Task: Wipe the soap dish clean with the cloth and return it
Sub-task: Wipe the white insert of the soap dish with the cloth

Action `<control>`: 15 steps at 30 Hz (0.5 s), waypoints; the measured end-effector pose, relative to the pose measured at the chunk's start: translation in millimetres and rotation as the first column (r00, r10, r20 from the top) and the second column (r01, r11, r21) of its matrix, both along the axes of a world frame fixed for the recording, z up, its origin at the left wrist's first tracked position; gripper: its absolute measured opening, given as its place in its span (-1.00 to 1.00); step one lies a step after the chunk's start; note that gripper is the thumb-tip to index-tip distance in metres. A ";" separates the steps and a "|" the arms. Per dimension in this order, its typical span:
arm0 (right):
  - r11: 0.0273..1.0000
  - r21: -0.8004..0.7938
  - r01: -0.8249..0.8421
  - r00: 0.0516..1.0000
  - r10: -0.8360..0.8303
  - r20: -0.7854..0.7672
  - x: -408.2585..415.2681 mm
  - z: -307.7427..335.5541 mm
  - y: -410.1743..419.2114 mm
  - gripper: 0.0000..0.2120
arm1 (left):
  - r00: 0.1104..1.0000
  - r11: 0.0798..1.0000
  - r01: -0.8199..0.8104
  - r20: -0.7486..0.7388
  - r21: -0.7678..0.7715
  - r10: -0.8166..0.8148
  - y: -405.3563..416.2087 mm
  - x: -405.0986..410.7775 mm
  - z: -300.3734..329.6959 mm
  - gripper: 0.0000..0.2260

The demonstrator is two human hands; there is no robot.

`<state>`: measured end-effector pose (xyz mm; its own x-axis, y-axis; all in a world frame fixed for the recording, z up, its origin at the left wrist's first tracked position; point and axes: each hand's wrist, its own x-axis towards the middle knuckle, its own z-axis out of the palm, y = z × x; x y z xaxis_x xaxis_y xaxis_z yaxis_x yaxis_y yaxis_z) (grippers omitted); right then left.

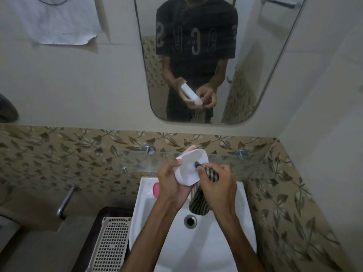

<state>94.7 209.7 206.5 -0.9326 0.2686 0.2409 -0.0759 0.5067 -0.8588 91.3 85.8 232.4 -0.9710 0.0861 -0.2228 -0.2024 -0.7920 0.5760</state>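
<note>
Left hand (171, 183) grips the white soap dish (190, 167) tilted above the sink (243, 228), and the right hand (218, 185) pinches the striped cloth (211, 173) into its hollow: wiping is underway. Next, I'd judge, work the corners, then return it near the pink soap (156, 190).

A pink soap bar (156, 190) is lying on the white sink's (243, 228) back left corner, a perforated basket (111, 244) is sitting beside it, a mirror (255, 61) is hanging above
</note>
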 end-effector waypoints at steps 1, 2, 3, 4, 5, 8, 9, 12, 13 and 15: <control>1.000 -0.015 -0.010 1.000 0.010 0.002 0.3 -0.7 -0.4 -0.88 | 1.000 1.000 -0.009 -0.004 -0.005 0.009 -0.4 -1.0 1.1 -0.37; 0.999 -0.039 -0.030 1.000 0.030 0.003 0.5 -1.0 -0.8 -0.91 | 1.000 1.000 -0.015 -0.010 -0.007 0.015 -0.6 -1.9 2.3 -0.37; 0.995 -0.077 -0.063 0.998 0.063 0.006 1.2 -1.2 -1.6 -0.94 | 1.000 1.000 -0.018 -0.017 -0.011 0.018 -0.8 -2.7 2.9 -0.37; 0.988 -0.112 -0.103 0.994 0.105 0.010 2.7 -1.2 -3.0 -0.96 | 1.000 1.000 -0.021 -0.023 -0.023 0.020 -0.9 -3.4 3.3 -0.37; 0.983 -0.124 -0.137 0.990 0.139 0.009 4.4 -1.4 -4.4 -0.93 | 0.999 0.999 -0.024 -0.027 -0.041 0.023 -1.1 -4.1 3.9 -0.37; 0.975 -0.133 -0.179 0.982 0.184 0.030 5.8 -2.3 -4.6 -0.85 | 0.999 0.996 -0.031 -0.034 -0.084 0.028 -3.4 -4.9 2.7 -0.31; 0.976 -0.128 -0.179 0.982 0.184 0.030 4.3 -1.8 -3.6 -0.84 | 0.999 0.995 -0.031 -0.041 -0.090 0.028 -4.8 -5.2 2.3 -0.28; 0.992 0.024 -0.123 0.991 0.124 -0.050 -5.3 3.1 2.0 -0.87 | 0.997 0.995 -0.009 -0.078 -0.095 0.002 -8.0 -8.2 1.7 -0.29; 0.990 0.098 -0.102 0.991 0.110 -0.081 -8.7 5.1 3.1 -0.90 | 0.995 0.994 0.002 -0.095 -0.105 -0.012 -8.2 -9.2 2.8 -0.29; 0.973 0.210 -0.092 0.987 0.117 -0.108 -11.2 6.5 2.0 -0.94 | 0.992 0.988 0.009 -0.125 -0.152 -0.028 -7.7 -11.2 3.7 -0.29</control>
